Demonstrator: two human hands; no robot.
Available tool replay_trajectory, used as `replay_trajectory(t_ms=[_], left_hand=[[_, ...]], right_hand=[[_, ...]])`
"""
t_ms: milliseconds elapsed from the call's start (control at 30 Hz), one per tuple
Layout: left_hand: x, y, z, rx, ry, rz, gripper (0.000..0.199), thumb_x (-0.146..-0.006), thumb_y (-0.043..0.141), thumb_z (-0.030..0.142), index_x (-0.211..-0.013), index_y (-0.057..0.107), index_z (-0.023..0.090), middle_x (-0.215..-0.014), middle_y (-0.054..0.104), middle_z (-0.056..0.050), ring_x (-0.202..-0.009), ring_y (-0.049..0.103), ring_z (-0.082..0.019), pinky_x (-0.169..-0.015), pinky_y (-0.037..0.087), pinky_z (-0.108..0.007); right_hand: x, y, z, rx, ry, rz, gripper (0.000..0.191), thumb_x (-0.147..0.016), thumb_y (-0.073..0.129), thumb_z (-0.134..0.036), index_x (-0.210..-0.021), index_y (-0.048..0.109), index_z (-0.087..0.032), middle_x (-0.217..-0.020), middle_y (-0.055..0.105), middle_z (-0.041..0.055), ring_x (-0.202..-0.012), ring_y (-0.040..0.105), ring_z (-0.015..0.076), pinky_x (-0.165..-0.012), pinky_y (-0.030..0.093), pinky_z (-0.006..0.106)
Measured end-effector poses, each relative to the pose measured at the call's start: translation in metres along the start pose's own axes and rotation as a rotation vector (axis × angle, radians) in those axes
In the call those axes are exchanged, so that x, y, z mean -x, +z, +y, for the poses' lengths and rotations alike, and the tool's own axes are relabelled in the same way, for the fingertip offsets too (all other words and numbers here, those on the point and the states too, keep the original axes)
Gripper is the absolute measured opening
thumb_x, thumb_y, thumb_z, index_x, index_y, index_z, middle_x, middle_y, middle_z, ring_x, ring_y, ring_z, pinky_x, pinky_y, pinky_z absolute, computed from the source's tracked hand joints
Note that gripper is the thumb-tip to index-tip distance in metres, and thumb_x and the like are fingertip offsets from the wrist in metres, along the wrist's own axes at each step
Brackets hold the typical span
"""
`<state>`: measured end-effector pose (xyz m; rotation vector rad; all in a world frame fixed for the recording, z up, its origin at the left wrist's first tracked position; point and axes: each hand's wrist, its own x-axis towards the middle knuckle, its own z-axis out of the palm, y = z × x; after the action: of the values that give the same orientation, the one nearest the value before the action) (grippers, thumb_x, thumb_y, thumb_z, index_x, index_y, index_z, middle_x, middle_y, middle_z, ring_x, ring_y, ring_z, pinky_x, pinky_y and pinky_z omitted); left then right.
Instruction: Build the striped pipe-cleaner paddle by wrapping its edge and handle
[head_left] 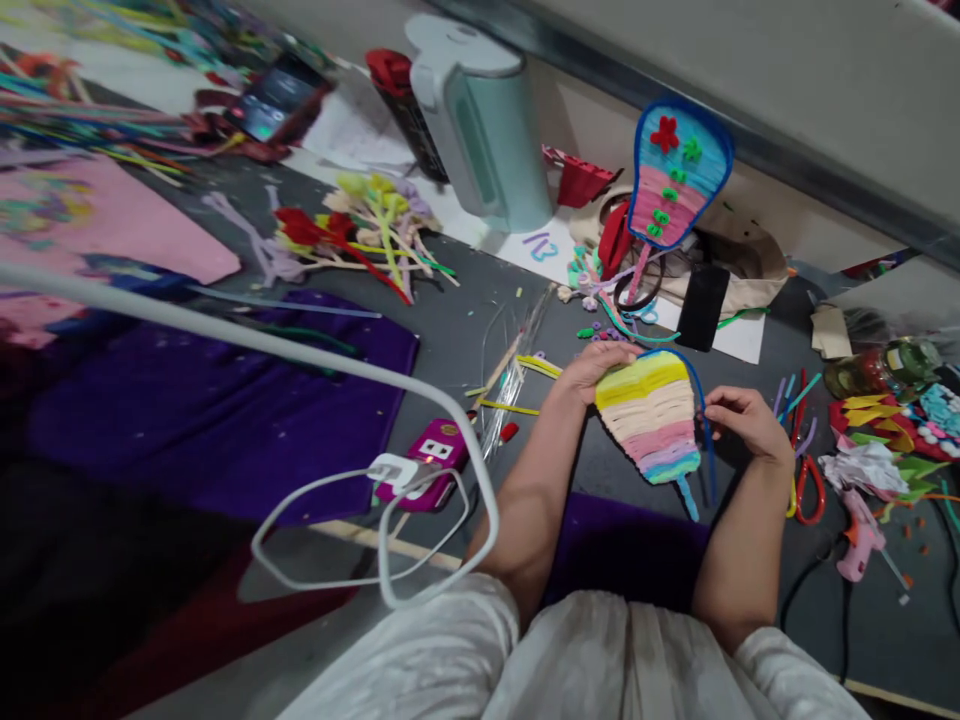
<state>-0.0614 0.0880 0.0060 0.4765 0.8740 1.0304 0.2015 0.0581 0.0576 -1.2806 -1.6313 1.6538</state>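
My left hand [590, 372] is closed on the upper left edge of a small fan-shaped craft piece [651, 412] made of pipe cleaners. Its bands run from yellow through cream and pink to lilac and blue, with a short blue handle [687, 497] pointing down. A dark blue pipe cleaner [699, 385] follows its top edge and hangs loose along the right side. The fingers of my right hand [746, 420] pinch this blue pipe cleaner beside the fan. Behind them stands a finished-looking fan [679, 175] with a blue border, a red flower and green bits.
A teal jug [502, 140] and a black phone [703, 308] stand or lie behind the hands. Red-handled scissors [810, 490] and a pink glue gun [861, 538] lie right. To the left are a purple power strip [431, 460] and a white cable [442, 395] crossing the view.
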Motion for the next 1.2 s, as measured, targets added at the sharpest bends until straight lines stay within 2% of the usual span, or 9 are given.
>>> replay_trajectory(t_ms=[67,167,233,333,500,633,800,1000,1200], left_hand=[[0.000,0.002,-0.002,-0.003,-0.019,-0.039,0.020,-0.051,0.074,0.015,-0.070,0.071,0.012,-0.061,0.068,-0.004,-0.054,0.061,-0.014,-0.057,0.047,-0.025],[0.000,0.004,-0.004,0.002,-0.030,-0.071,0.020,-0.050,0.075,0.015,-0.070,0.071,0.012,-0.061,0.068,-0.004,-0.054,0.061,-0.014,-0.057,0.047,-0.026],[0.001,0.004,-0.005,0.008,-0.027,-0.074,0.021,-0.050,0.075,0.015,-0.070,0.072,0.012,-0.061,0.069,-0.005,-0.054,0.061,-0.015,-0.057,0.047,-0.026],[0.003,0.004,-0.003,0.012,-0.012,-0.061,0.020,-0.050,0.074,0.015,-0.070,0.072,0.011,-0.061,0.068,-0.005,-0.053,0.060,-0.014,-0.057,0.046,-0.026],[0.006,0.003,0.002,0.009,0.025,-0.052,0.021,-0.050,0.074,0.016,-0.071,0.072,0.012,-0.062,0.068,-0.005,-0.054,0.060,-0.014,-0.059,0.046,-0.026],[0.007,0.004,0.002,0.003,0.025,-0.055,0.021,-0.049,0.074,0.016,-0.069,0.072,0.012,-0.060,0.068,-0.004,-0.053,0.059,-0.014,-0.057,0.044,-0.025],[0.006,0.008,-0.001,0.003,0.020,-0.061,0.020,-0.048,0.075,0.016,-0.068,0.072,0.012,-0.059,0.067,-0.004,-0.052,0.059,-0.013,-0.056,0.044,-0.025],[0.006,0.010,-0.002,0.014,0.027,-0.051,0.019,-0.048,0.075,0.017,-0.067,0.072,0.013,-0.058,0.067,-0.004,-0.051,0.058,-0.013,-0.055,0.044,-0.025],[0.005,0.009,-0.003,0.020,0.036,-0.032,0.018,-0.050,0.073,0.015,-0.068,0.072,0.013,-0.059,0.067,-0.004,-0.052,0.058,-0.013,-0.056,0.044,-0.025]], right_hand=[[-0.001,0.004,-0.004,-0.026,-0.053,0.065,0.029,-0.069,0.076,-0.039,-0.089,0.067,-0.019,-0.067,0.060,-0.0014,-0.053,0.054,0.0095,-0.045,0.047,0.021],[-0.007,0.015,-0.011,-0.074,-0.152,0.139,0.048,-0.069,0.077,-0.036,-0.113,0.063,-0.024,-0.069,0.058,-0.0032,-0.053,0.054,0.0097,-0.041,0.041,0.019],[-0.011,0.023,-0.015,-0.099,-0.213,0.174,0.049,-0.073,0.074,-0.037,-0.118,0.061,-0.025,-0.068,0.057,-0.0029,-0.051,0.051,0.0089,-0.039,0.038,0.019],[-0.015,0.036,-0.020,-0.153,-0.249,0.194,0.034,-0.081,0.064,-0.042,-0.107,0.067,-0.021,-0.070,0.059,0.0011,-0.050,0.049,0.0095,-0.039,0.036,0.021],[-0.017,0.049,-0.023,-0.217,-0.270,0.167,0.032,-0.082,0.063,-0.040,-0.107,0.069,-0.023,-0.084,0.066,0.0055,-0.058,0.054,0.0123,-0.043,0.039,0.023],[-0.019,0.047,-0.023,-0.099,-0.314,0.324,0.029,-0.079,0.066,-0.036,-0.106,0.070,-0.024,-0.086,0.067,0.0042,-0.062,0.055,0.0123,-0.047,0.040,0.023],[-0.027,0.041,-0.018,0.144,-0.468,0.489,0.018,-0.079,0.066,-0.033,-0.091,0.074,-0.023,-0.093,0.068,0.0043,-0.086,0.062,0.0193,-0.074,0.050,0.032],[-0.036,0.045,-0.008,0.096,-0.487,0.552,0.017,-0.080,0.065,-0.033,-0.091,0.074,-0.023,-0.091,0.069,0.0045,-0.087,0.063,0.0207,-0.081,0.051,0.036],[-0.039,0.046,-0.003,0.103,-0.535,0.544,0.016,-0.079,0.067,-0.032,-0.090,0.075,-0.025,-0.092,0.070,0.0047,-0.089,0.063,0.0206,-0.082,0.050,0.036]])
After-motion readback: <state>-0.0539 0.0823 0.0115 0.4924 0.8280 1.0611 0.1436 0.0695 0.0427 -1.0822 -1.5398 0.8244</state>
